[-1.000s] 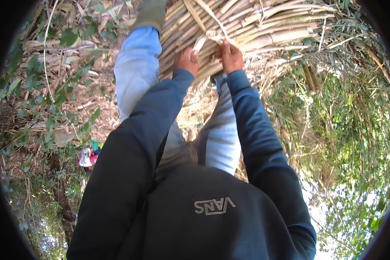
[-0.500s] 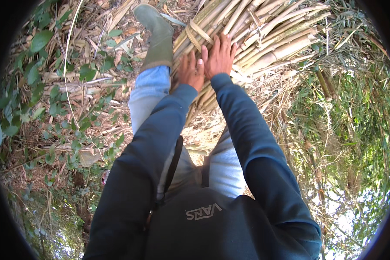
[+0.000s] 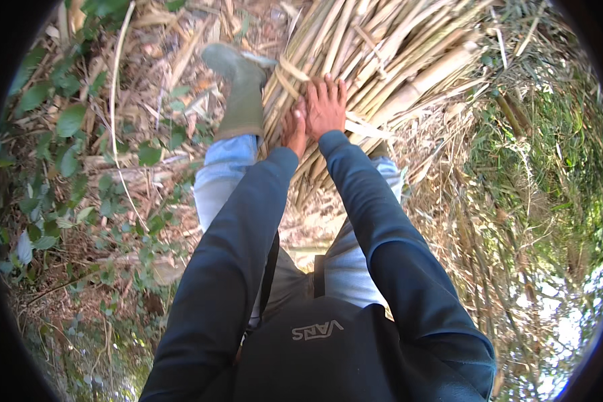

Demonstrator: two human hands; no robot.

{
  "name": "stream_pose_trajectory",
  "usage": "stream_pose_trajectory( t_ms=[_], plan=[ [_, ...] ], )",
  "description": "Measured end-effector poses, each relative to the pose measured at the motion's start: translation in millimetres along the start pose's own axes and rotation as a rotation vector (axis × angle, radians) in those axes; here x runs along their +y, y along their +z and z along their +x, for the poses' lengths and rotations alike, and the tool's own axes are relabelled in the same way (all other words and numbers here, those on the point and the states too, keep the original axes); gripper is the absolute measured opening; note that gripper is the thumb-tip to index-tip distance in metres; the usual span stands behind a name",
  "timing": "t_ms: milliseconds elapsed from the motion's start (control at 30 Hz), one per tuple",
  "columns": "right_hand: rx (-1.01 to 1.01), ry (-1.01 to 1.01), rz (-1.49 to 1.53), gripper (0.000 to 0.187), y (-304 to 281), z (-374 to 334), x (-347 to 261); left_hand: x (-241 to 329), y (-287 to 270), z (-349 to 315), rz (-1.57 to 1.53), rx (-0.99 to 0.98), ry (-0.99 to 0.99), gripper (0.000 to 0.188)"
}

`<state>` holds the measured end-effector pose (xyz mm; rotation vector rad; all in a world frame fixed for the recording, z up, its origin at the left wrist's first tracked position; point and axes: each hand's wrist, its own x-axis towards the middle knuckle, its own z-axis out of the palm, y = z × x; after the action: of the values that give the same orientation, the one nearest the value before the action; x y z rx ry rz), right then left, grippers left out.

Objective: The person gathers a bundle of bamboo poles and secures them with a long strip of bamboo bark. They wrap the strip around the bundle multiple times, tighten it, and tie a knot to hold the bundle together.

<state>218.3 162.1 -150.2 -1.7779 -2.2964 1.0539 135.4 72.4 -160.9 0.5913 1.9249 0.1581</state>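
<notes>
A thick bundle of dry, pale yellow-brown canes [image 3: 388, 50] lies on the ground in front of me, running from near my legs toward the upper right. Flat light strips [image 3: 290, 75] pass around it, just beyond my hands. My right hand [image 3: 326, 110] lies flat on top of the bundle with its fingers stretched out. Beside it, touching or nearly touching, my left hand [image 3: 293, 128] rests against the left side of the canes. Its thumb shows, while its other fingers are partly turned out of sight. Neither hand appears to hold anything.
My green rubber boot [image 3: 241, 87] stands against the bundle's left side. Leafy green plants [image 3: 70, 120] and a long thin dry stem [image 3: 116, 114] are at the left. Dry leaf litter [image 3: 174, 40] covers the ground. Tangled bamboo growth [image 3: 543, 174] stands at the right.
My hands have come closer together on the bundle. The right hand has shifted left and slightly back toward me. The camera view has also shifted, and more of my right leg shows.
</notes>
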Motion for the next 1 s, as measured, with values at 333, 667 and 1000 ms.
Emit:
stream_pose_trajectory(
  t_ms=[333, 667, 1000],
  plan=[
    [0.195, 0.453, 0.133, 0.04, -173.2, -160.7, 183.3, 117.0, -179.0, -137.8, 0.155, 0.075, 0.339, 0.043],
    [-0.07, 0.716, 0.022, 0.033, -276.5, -428.1, 416.7, -130.2, -215.7, -481.4, -0.397, 0.676, -0.37, 0.05],
    [-0.317, 1.292, 0.93, 0.028, -284.5, -482.2, 357.6, -56.1, -214.4, -484.8, -0.17, 0.791, 0.007, 0.043]
  ],
)
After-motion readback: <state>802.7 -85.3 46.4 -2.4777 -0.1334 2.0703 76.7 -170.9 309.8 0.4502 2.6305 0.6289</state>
